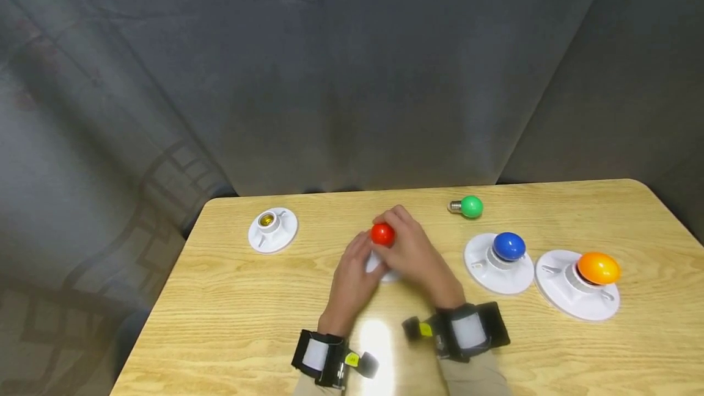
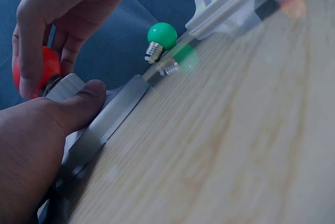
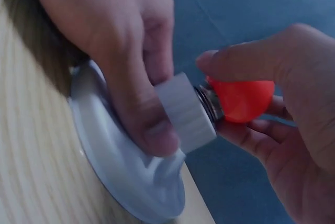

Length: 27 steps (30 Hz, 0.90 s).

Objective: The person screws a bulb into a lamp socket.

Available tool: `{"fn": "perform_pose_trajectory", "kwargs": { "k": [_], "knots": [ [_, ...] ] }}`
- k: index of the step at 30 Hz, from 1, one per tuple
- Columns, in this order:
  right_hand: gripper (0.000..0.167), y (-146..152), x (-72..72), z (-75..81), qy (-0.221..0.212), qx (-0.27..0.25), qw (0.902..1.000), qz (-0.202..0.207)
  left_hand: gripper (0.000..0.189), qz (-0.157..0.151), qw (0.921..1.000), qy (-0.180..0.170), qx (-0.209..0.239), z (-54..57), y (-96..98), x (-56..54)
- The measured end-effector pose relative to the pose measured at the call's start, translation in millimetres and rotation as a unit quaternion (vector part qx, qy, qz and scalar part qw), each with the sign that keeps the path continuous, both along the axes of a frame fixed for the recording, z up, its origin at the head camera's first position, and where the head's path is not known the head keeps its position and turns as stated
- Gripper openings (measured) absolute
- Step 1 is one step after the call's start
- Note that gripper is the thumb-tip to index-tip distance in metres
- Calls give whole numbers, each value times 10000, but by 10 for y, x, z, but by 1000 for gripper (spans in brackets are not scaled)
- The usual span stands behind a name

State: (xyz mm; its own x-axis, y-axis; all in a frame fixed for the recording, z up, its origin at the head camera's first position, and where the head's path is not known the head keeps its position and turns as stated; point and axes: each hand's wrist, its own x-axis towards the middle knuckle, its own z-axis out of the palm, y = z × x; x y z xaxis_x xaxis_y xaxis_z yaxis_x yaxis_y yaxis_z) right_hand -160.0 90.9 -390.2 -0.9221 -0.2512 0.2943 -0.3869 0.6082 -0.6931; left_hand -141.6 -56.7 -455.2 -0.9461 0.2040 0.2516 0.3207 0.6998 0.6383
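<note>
A red light bulb (image 1: 382,234) stands at the mouth of a white lamp holder (image 3: 180,111), its metal thread partly showing above the collar in the right wrist view. My right hand (image 1: 414,255) grips the bulb's red globe between thumb and fingers. Around the holder's collar, low near the round base, my left hand (image 1: 352,280) keeps hold with thumb and fingers; its thumb lies against the collar in the right wrist view. The base rests on the wooden table, mostly covered by both hands in the head view.
Toward the back right lies a loose green bulb (image 1: 472,206). Nearer on the right, a blue bulb (image 1: 509,246) and an orange bulb (image 1: 599,268) sit in white holders. Another white holder (image 1: 286,237) stands back left, its brass-coloured socket showing. A grey curtain (image 1: 352,78) hangs behind the table.
</note>
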Motion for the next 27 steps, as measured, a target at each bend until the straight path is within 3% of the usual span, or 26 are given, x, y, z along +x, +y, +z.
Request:
{"fn": "perform_pose_trajectory", "kwargs": {
  "k": [6,19,27],
  "knots": [
    [33,58,6,13,-272,-50,9994,218,62,1,10000,-55,-14,11,5,8],
    [39,50,18,34,-102,23,9993,357,60,-47,10000,-8,27,16,-8,10],
    [42,31,32,34,-301,43,9974,654,57,-156,9993,337,23,-7,-7,-3]
  ]
}}
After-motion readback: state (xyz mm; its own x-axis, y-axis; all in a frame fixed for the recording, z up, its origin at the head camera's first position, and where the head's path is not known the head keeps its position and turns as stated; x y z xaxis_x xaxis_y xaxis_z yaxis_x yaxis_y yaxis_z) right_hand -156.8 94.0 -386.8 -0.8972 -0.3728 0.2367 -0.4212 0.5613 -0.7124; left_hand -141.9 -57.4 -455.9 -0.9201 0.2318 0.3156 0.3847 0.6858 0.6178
